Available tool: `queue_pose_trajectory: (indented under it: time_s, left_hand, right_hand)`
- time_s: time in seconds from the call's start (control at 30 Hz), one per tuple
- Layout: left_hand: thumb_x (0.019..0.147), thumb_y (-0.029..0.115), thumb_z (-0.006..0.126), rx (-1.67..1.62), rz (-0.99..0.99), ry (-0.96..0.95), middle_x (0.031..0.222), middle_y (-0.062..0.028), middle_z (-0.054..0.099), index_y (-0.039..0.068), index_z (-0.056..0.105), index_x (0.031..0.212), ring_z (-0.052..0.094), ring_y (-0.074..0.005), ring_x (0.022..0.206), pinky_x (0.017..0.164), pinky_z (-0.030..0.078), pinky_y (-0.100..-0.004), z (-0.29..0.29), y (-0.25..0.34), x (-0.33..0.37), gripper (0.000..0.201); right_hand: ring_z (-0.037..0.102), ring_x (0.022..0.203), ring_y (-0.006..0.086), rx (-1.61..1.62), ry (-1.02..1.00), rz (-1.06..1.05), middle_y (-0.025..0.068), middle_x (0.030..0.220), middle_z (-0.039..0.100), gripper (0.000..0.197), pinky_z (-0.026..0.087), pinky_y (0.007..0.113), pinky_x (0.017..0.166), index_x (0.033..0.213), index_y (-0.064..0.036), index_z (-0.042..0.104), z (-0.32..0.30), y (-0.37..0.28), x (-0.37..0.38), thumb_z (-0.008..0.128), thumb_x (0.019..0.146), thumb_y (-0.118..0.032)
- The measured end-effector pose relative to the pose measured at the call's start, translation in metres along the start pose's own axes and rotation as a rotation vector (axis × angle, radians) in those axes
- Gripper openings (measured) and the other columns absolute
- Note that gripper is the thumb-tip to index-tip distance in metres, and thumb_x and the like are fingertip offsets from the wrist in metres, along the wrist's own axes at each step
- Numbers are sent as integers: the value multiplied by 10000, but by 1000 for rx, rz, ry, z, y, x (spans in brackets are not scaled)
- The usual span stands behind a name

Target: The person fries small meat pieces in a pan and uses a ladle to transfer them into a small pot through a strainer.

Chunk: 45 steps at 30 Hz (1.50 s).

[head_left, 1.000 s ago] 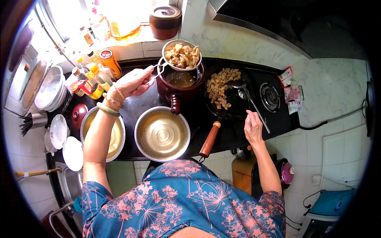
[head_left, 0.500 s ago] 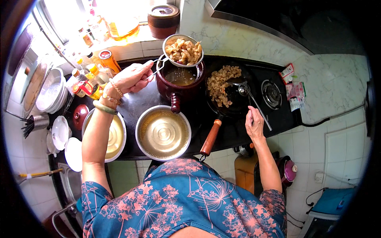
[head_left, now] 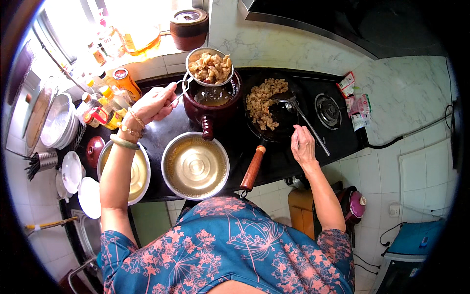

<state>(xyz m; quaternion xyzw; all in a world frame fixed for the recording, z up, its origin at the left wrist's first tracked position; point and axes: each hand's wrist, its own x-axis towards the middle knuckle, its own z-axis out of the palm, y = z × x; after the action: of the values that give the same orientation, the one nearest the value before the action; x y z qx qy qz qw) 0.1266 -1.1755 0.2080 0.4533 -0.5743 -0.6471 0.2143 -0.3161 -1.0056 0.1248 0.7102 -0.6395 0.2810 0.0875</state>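
Note:
My left hand [head_left: 154, 104] is closed around the wire handle of a round strainer [head_left: 188, 66]. Brown meat pieces [head_left: 211, 67] fill the strainer, which hangs over the far rim of a dark red clay pot [head_left: 198, 110]. Cloudy liquid [head_left: 215, 98] shows inside the pot. My right hand [head_left: 303, 147] hovers beside a black frying pan [head_left: 281, 125], fingers loosely bent, with nothing visible in them. Browned minced meat [head_left: 264, 103] lies in the pan. A metal spatula [head_left: 311, 126] leans across the pan's right rim, apart from my hand.
Two metal bowls stand at the front: a large one [head_left: 196, 166] and another [head_left: 139, 174] partly behind my left forearm. The pan's wooden handle [head_left: 253, 169] juts toward me. Bottles [head_left: 110, 100] crowd the left; a lidded jar [head_left: 189, 29] sits on the sill. A bare burner [head_left: 328, 111] is right.
The whole view has shifted slightly. The strainer sits a little further left and lower relative to the pot. My right hand has moved slightly away from the spatula handle.

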Motion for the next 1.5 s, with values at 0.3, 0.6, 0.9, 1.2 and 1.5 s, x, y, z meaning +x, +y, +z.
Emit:
queue_pose_trajectory:
  time_s: [0.3, 0.6, 0.9, 1.2, 1.5]
  left_hand:
    - [977, 535, 395, -86, -57, -70, 485, 58, 344, 88, 505, 691, 254, -45, 378, 350, 201, -211, 1, -26, 9, 542]
    - [983, 522, 387, -155, -83, -101, 493, 53, 343, 77, 515, 729, 262, -56, 383, 362, 204, -221, 7, -50, 17, 529]
    - [981, 519, 395, -119, -73, -100, 497, 46, 368, 83, 519, 776, 280, -56, 376, 357, 216, -218, 7, -59, 22, 497]
    - [974, 528, 404, -110, -76, -124, 495, 42, 393, 93, 511, 743, 300, -46, 372, 342, 202, -205, 9, -57, 23, 504]
    - [980, 509, 405, -81, -22, -126, 504, 33, 414, 80, 527, 767, 308, -52, 372, 338, 209, -208, 9, -58, 22, 495]
  right_hand:
    - [514, 504, 72, 899, 50, 844, 60, 675, 609, 255, 408, 210, 440, 928, 29, 659, -4, -4, 26, 516, 882, -177]
    - [505, 483, 76, 1047, 17, 855, 71, 674, 611, 247, 400, 213, 413, 925, 32, 644, -41, 29, 42, 486, 905, -157]
    - [505, 502, 64, 929, -101, 783, 50, 668, 609, 262, 400, 201, 433, 905, 6, 664, -97, 3, 90, 488, 900, -188]
    - [482, 482, 71, 1032, -212, 649, 63, 651, 589, 265, 356, 209, 412, 921, 36, 634, -126, -64, 176, 479, 912, -179]
    - [531, 548, 57, 849, -476, 289, 32, 716, 626, 283, 417, 183, 470, 992, 1, 654, -59, -123, 217, 443, 954, -183]
